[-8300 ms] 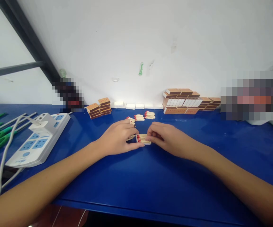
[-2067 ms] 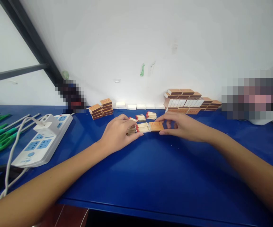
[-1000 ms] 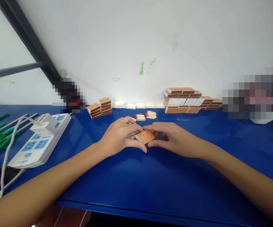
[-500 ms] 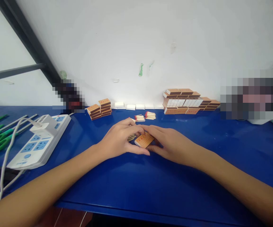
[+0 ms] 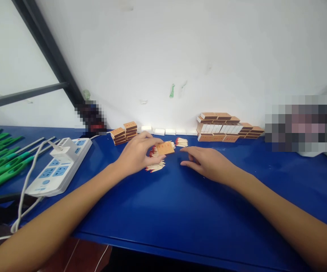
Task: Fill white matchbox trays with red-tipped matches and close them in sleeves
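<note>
Matchbox (image 5: 166, 148) at frame centre is pinched by its edges in the left hand (image 5: 136, 153), likely holding it closed; right hand (image 5: 210, 163) gapes, empty.

An orange matchbox (image 5: 166, 148) is gripped by the left hand (image 5: 137, 153) over loose red-tipped matches (image 5: 157, 166) on a blue table (image 5: 157, 211). The right hand (image 5: 203, 162) is held apart, thumb and fingers parted. Near the far edge, small white boxes (image 5: 170, 132) are lined up between a smaller matchbox stack (image 5: 124, 133), left, and a larger one (image 5: 218, 137), right.
</note>
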Available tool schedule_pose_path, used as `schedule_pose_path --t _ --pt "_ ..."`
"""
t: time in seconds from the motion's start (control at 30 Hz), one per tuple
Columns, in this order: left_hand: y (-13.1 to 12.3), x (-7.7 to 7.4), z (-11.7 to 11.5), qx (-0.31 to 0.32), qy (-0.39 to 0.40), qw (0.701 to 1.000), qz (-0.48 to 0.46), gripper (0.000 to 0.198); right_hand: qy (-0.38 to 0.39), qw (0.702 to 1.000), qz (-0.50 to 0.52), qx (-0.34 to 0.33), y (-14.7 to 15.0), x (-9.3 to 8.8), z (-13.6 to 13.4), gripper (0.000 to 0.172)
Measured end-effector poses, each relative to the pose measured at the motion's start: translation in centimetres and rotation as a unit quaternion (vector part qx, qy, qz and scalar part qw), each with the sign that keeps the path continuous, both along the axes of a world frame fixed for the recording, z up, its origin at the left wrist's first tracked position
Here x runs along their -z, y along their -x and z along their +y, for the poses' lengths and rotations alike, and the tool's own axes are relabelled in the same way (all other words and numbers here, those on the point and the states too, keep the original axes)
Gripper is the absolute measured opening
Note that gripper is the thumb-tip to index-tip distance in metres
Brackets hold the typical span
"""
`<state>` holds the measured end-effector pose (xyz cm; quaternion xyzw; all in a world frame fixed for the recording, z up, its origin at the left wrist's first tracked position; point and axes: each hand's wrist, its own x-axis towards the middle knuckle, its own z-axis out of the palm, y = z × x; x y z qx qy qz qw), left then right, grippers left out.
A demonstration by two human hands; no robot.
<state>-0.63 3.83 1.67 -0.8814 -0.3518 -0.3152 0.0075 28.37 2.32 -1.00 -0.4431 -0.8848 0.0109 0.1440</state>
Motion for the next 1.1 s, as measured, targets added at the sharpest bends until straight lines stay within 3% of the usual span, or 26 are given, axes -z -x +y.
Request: schedule_pose_path --t 0.27,0.37,0.47,0.7,0.83,0.93,1.0,1.1 --pt "6.9 -7.5 2.9 -0.236 -0.031 0.971 -0.023 0.034 0.000 1.000 -0.021 0.005 -0.3 -0.4 0.1 0.034" --pt "9.7 -8.6 3.7 -0.298 0.025 0.954 0.000 0.040 0.000 1.000 -0.028 0.004 -0.1 -0.7 -0.3 0.033" --pt "11.4 -8.1 4.1 -0.326 0.071 0.943 0.007 0.046 0.003 1.000 -0.030 0.007 0.0 -0.9 -0.5 0.031" --pt "12.4 -5.1 5.0 -0.256 0.150 0.955 0.020 0.047 0.016 1.000 -0.024 0.011 -0.1 -1.1 -0.5 0.029" --pt "12.0 -5.4 4.6 -0.272 0.115 0.955 0.023 0.056 0.020 0.999 -0.029 0.016 0.0 -1.3 -0.5 0.028" --pt "9.8 -6.5 3.3 -0.260 0.003 0.965 0.033 0.052 0.019 0.999 -0.028 0.024 -0.3 -1.3 -0.2 0.029" --pt "7.2 -6.9 2.0 -0.204 -0.049 0.977 0.026 0.043 0.015 0.999 -0.025 0.046 -0.9 -1.2 0.4 0.029" --pt "2.6 -6.0 0.4 -0.080 -0.028 0.996 0.036 0.031 -0.010 0.995 -0.005 0.100 -2.6 -1.0 1.6 0.027"
